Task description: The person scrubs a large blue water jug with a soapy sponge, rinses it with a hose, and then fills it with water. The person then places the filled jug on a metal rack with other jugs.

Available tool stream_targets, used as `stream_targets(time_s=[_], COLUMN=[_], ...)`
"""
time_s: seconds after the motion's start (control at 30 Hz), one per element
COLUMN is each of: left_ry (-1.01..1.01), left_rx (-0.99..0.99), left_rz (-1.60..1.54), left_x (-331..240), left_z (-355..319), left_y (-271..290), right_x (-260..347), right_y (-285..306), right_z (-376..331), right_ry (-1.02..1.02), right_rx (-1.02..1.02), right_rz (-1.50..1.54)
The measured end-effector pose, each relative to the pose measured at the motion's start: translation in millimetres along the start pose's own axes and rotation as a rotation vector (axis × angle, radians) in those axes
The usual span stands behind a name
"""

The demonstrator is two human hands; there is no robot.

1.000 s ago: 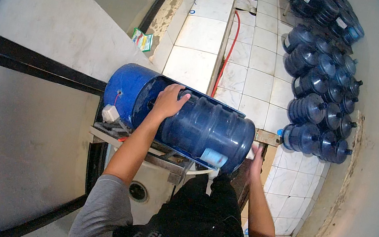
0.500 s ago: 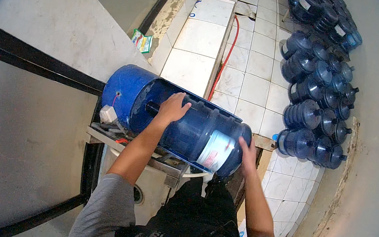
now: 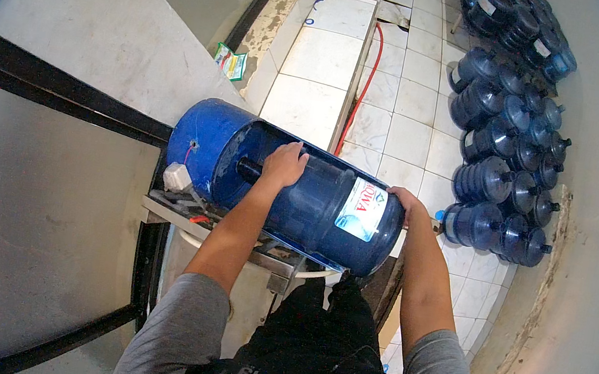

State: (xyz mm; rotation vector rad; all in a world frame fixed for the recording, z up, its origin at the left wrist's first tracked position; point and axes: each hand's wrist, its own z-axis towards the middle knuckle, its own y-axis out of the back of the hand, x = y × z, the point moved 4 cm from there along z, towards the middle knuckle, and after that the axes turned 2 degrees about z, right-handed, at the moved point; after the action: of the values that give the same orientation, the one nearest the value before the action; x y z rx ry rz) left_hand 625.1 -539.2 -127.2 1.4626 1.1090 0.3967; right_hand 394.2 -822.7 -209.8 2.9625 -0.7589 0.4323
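Tiled floor point(image 3: 406, 137) | L hand point(image 3: 285, 163) fingers clasp jug point(image 3: 320, 205) shoulder | R hand point(image 3: 406, 204) fingers cup base

The water jug point(image 3: 327, 210) is dark translucent blue with a white and light-blue label point(image 3: 361, 209). The drum point(image 3: 205, 147) is solid blue. The floor tiles point(image 3: 409, 118) are white, the hose point(image 3: 359, 88) red, the sleeves point(image 3: 181, 323) grey.

A water jug point(image 3: 319, 209) is laid on its side at the centre of the frame, its neck end set inside a drum point(image 3: 202, 146) to its left. Both are borne on a metal stand point(image 3: 181, 212) below. Stacked jugs point(image 3: 506, 162) are ranged along the right. A hose point(image 3: 359, 88) is laid on the floor above, and a packet point(image 3: 230, 62) at upper left.
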Motion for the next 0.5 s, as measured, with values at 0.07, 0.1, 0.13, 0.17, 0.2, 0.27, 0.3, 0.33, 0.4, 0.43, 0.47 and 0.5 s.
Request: stream_targets(time_s=[0.07,0.1,0.13,0.17,0.2,0.27,0.3,0.33,0.4,0.43,0.47,0.5], left_ry=[-0.031,-0.050,0.003,0.019,0.043,0.102,0.085,0.077,0.104,0.107,0.110,0.126], left_rx=[-0.039,-0.060,-0.052,-0.028,-0.012,-0.079,-0.070,-0.061,0.015,0.032,0.045,0.076], left_rz=[-0.030,-0.045,-0.064,-0.090,-0.117,-0.112,-0.104,-0.100,-0.094,-0.090,-0.081,-0.065], left_x=[7.3,9.5,5.6,-17.4,-31.4,-7.7,-16.2,-22.8,-19.4,-14.9,-12.9,-14.0], left_z=[-0.5,0.1,-4.4,-11.4,-15.8,-23.8,-19.2,-13.4,-2.8,1.4,3.8,1.5], left_y=[-5.0,-9.4,-0.1,19.6,31.7,38.1,40.4,42.3,30.8,20.6,15.7,12.6], right_x=[-8.7,-16.8,-19.5,-44.1,-69.3,-61.0,-96.5,-146.8,-202.3,-233.7,-237.3,-237.4], right_y=[3.0,8.4,5.9,23.6,38.8,-51.9,-60.8,-64.9,-73.0,-59.9,-47.4,-35.9], right_z=[11.2,18.1,8.3,24.6,39.9,-126.4,-141.9,-130.1,-144.9,-127.8,-124.7,-123.2], right_ry=[0.101,0.153,0.272,0.489,0.660,0.820,1.063,1.144,1.187,1.247,1.257,1.263], right_rx=[0.024,0.034,-0.045,-0.263,-0.526,-0.533,-0.532,-0.533,-0.371,-0.332,-0.431,-0.533], right_rz=[0.046,0.071,0.004,-0.115,-0.277,-0.269,-0.256,-0.315,-0.518,-0.683,-0.708,-0.735])
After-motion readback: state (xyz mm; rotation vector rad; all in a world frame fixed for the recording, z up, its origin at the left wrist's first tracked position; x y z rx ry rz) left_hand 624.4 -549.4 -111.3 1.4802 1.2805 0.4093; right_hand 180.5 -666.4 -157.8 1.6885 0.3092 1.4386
